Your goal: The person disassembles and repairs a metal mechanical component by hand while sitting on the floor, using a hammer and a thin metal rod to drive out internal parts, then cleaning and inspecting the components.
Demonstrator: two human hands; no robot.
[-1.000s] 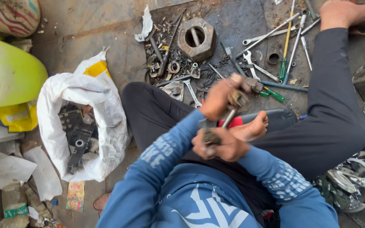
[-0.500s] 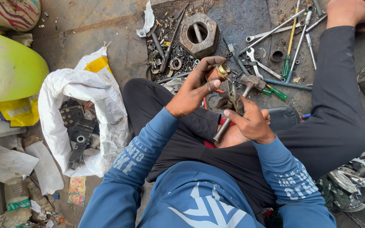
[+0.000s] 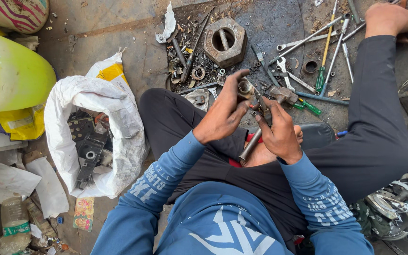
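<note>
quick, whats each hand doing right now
Left hand: closed on a small metal cylindrical part.
Right hand: closed on a long metal rod-like tool; the exact grip is hidden.

Both hands up front, working close together.
Left hand (image 3: 221, 115) fingers curled in a pinch grip; right hand (image 3: 279, 134) clenched, knuckles up, both forearms angled inward.
</note>
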